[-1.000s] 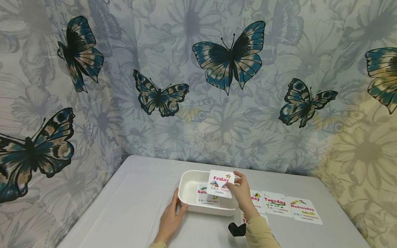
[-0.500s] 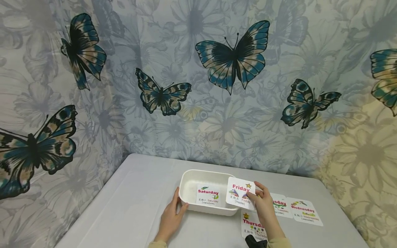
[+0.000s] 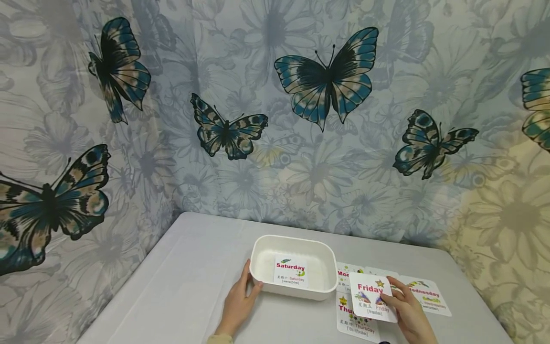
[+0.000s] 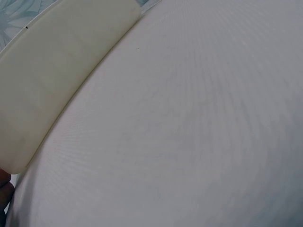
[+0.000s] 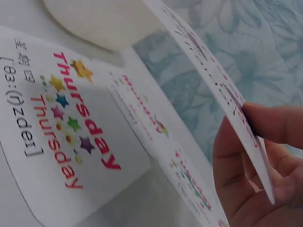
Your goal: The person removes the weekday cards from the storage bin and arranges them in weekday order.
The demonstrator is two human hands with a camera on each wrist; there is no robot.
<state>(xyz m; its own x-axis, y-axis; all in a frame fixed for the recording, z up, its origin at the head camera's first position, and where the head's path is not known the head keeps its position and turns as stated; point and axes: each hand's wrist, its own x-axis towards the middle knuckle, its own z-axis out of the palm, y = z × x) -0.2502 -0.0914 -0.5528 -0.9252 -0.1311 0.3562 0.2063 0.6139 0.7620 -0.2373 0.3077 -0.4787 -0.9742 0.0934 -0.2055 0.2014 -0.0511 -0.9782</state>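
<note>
My right hand (image 3: 407,306) pinches the Friday card (image 3: 373,297) between thumb and fingers, tilted in the air. In the head view that card overlaps the Thursday card (image 3: 355,324) and partly covers the Monday card (image 3: 343,277) and Tuesday card (image 3: 375,271). A white plastic basin (image 3: 296,292) stands at the table's middle, with the Saturday card (image 3: 290,271) inside. My left hand (image 3: 238,301) touches the basin's front left corner, its thumb and index finger fairly straight and spread either side. The left wrist view shows mostly the basin's outer wall (image 4: 61,71) and few fingers.
The Wednesday card (image 3: 429,298) lies at the right end of the back row, on the white-covered table (image 3: 172,286). Behind the table hangs a floral fabric backdrop (image 3: 240,191) with butterflies.
My right hand has carried the Friday card from above the basin rightward and toward me, over the laid cards. The Saturday card is now fully visible. My left hand stays at the basin's corner.
</note>
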